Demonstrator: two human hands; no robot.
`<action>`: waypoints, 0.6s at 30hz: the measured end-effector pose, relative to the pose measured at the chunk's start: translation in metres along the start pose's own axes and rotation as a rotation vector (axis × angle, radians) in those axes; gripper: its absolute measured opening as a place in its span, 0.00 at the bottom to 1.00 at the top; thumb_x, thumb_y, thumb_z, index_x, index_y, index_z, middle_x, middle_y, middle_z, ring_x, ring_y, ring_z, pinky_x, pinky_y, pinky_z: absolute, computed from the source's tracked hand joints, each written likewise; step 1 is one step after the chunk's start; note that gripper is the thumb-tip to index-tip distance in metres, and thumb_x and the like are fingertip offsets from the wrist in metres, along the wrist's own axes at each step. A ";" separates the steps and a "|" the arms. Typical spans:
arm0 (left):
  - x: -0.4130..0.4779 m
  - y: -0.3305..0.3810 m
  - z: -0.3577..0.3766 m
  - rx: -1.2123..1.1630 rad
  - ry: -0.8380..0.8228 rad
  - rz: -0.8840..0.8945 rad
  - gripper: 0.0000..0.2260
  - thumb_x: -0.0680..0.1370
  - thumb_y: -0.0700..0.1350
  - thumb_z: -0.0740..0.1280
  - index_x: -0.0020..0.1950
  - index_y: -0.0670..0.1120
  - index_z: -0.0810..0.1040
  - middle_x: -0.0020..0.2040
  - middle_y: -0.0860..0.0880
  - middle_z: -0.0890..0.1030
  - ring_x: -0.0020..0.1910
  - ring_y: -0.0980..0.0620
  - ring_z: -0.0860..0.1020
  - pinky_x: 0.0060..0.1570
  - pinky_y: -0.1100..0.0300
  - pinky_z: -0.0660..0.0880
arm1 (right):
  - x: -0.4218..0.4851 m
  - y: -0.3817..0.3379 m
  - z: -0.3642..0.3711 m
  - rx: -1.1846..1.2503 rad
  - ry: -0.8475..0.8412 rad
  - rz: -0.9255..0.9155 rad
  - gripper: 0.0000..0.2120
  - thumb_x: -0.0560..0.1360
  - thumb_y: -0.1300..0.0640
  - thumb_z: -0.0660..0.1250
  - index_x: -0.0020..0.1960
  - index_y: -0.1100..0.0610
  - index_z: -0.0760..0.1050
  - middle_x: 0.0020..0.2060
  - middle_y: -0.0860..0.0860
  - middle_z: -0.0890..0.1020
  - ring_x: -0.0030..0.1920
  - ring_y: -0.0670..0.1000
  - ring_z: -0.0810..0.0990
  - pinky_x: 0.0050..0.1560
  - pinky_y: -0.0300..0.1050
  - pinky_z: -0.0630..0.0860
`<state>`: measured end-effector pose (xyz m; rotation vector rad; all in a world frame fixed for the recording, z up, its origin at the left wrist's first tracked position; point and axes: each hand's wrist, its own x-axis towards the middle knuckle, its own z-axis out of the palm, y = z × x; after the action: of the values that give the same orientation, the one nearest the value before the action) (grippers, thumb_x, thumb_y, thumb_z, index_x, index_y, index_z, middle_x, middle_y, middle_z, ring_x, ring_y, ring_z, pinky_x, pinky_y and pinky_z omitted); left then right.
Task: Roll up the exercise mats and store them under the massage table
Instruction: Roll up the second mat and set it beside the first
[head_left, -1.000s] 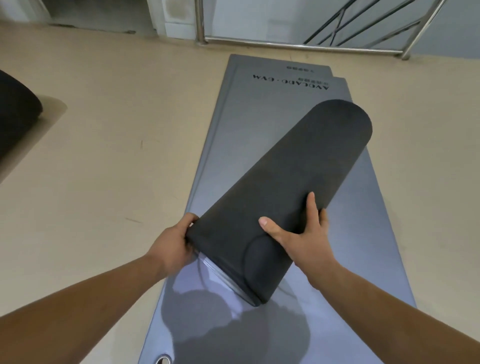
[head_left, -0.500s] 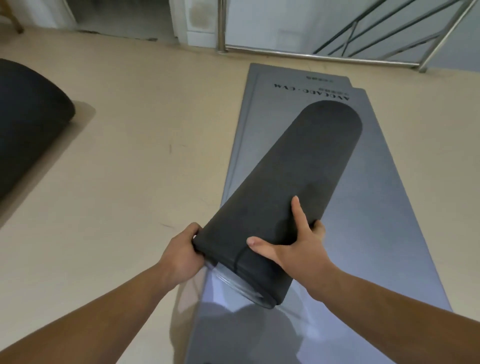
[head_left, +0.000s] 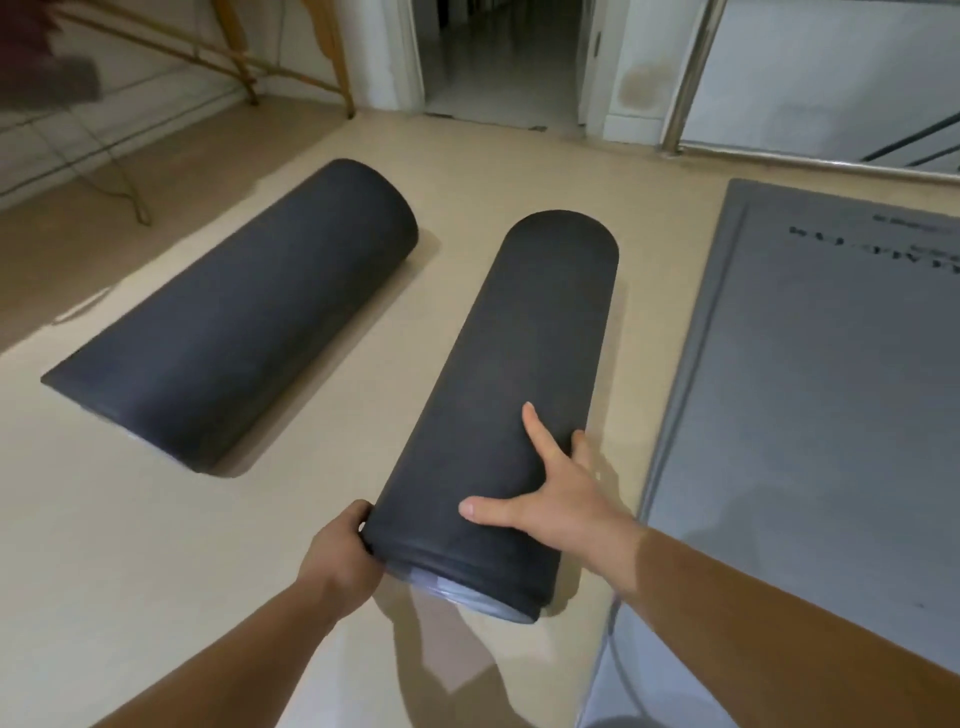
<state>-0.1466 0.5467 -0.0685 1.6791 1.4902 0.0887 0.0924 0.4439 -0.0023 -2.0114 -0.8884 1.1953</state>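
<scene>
Over the beige floor (head_left: 156, 545), between the second rolled mat (head_left: 244, 322) and the flat grey mat (head_left: 831, 389), you held the rolled mat (head_left: 519, 389) with its long axis running away from you. Its far end leaned slightly right, toward the doorway (head_left: 498, 57). Its near end sat between your hands, with a shadow on the floor beneath it. Your left hand (head_left: 340, 556) curled round the lower left rim of that end. Your right hand (head_left: 550, 504) lay on top, thumb spread wide, forefinger straight along the roll, and the other fingers bent over its right flank. The second rolled mat lay on the floor to your left, well apart, also angled away and rightward. The flat grey mat lay to your right, blurred lettering at its far end.
</scene>
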 end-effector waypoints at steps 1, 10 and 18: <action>0.002 -0.007 -0.015 0.049 0.020 -0.002 0.15 0.75 0.34 0.61 0.50 0.52 0.79 0.44 0.49 0.85 0.46 0.41 0.82 0.49 0.47 0.81 | 0.005 -0.007 0.015 -0.005 -0.005 -0.007 0.64 0.58 0.35 0.86 0.78 0.22 0.45 0.83 0.45 0.37 0.83 0.51 0.55 0.79 0.50 0.61; 0.000 -0.026 -0.087 0.826 0.237 0.539 0.35 0.76 0.57 0.72 0.81 0.55 0.65 0.73 0.42 0.76 0.64 0.41 0.79 0.50 0.51 0.84 | 0.056 -0.078 0.099 -0.121 0.030 0.009 0.62 0.60 0.31 0.82 0.78 0.22 0.42 0.81 0.48 0.37 0.79 0.58 0.62 0.74 0.53 0.68; 0.044 -0.030 -0.148 0.776 0.212 0.378 0.35 0.80 0.34 0.61 0.83 0.54 0.53 0.75 0.44 0.69 0.66 0.43 0.75 0.58 0.52 0.79 | 0.091 -0.120 0.139 -0.156 -0.006 -0.083 0.44 0.73 0.34 0.75 0.80 0.25 0.51 0.84 0.44 0.40 0.81 0.58 0.61 0.73 0.53 0.70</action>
<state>-0.2417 0.6610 -0.0156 2.6372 1.4271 -0.1325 -0.0282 0.6100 -0.0060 -2.0717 -1.0863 1.1169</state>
